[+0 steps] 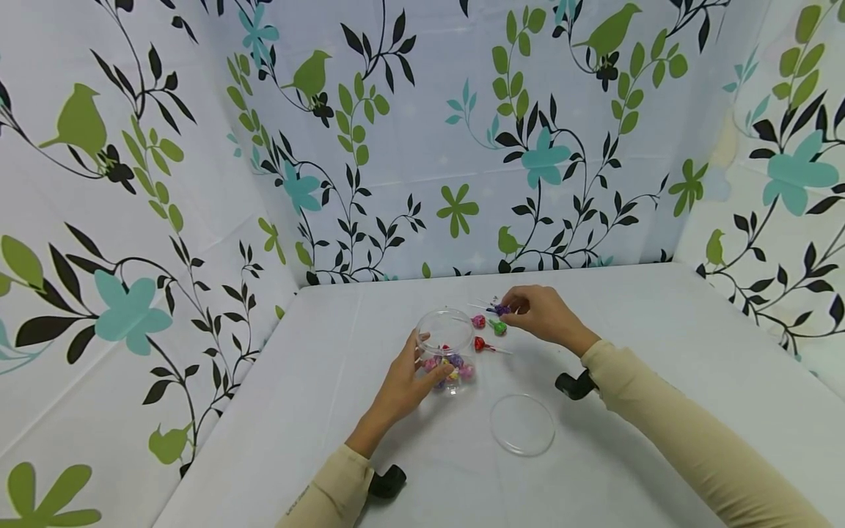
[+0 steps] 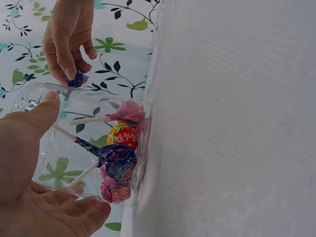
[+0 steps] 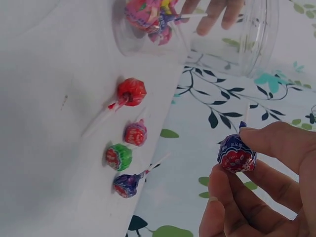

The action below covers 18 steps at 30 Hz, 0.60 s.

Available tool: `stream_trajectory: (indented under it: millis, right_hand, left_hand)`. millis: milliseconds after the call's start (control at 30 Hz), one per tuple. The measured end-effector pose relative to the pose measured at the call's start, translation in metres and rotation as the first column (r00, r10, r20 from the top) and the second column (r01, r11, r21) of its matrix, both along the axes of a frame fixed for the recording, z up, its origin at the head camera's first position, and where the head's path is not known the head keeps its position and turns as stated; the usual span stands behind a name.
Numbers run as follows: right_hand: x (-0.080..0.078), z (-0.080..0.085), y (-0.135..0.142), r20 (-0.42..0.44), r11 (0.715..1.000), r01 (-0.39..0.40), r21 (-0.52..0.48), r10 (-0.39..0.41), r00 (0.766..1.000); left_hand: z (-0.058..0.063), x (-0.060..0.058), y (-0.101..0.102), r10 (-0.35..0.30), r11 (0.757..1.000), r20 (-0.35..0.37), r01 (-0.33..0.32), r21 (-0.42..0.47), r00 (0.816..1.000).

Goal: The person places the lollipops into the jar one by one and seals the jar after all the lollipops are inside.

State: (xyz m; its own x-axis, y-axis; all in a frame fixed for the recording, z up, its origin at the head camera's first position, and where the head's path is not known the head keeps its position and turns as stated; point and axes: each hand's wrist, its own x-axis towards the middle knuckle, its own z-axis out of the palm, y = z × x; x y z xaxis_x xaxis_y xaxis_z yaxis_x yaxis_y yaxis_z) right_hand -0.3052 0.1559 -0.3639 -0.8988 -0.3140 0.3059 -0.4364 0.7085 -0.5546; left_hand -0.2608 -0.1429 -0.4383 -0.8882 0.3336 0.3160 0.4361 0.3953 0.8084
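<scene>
A clear plastic jar [image 1: 447,350] stands on the white table, with several wrapped lollipops [image 2: 118,158] inside. My left hand [image 1: 405,381] grips the jar's side, thumb on its rim [image 2: 42,111]. My right hand [image 1: 538,312] pinches a blue-wrapped lollipop [image 3: 237,154] just above the table, behind and to the right of the jar. Several loose lollipops lie on the table beside the jar: a red one [image 3: 131,92], a pink one [image 3: 136,133], a green one [image 3: 119,157] and a purple one [image 3: 127,185].
The jar's clear round lid [image 1: 522,424] lies flat on the table [image 1: 660,352] in front of the jar, to its right. Floral-patterned curtain walls [image 1: 429,147] close in the table at the back and both sides.
</scene>
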Motion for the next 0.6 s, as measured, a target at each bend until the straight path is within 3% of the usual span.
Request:
stream_trajectory:
  millis: [600]
  right_hand:
    - [0.017,0.022,-0.02,-0.057,0.995,-0.089,-0.047,0.086,0.995]
  left_hand:
    - [0.0,0.0,0.001,0.01,1.0,-0.004,-0.01,-0.001,1.0]
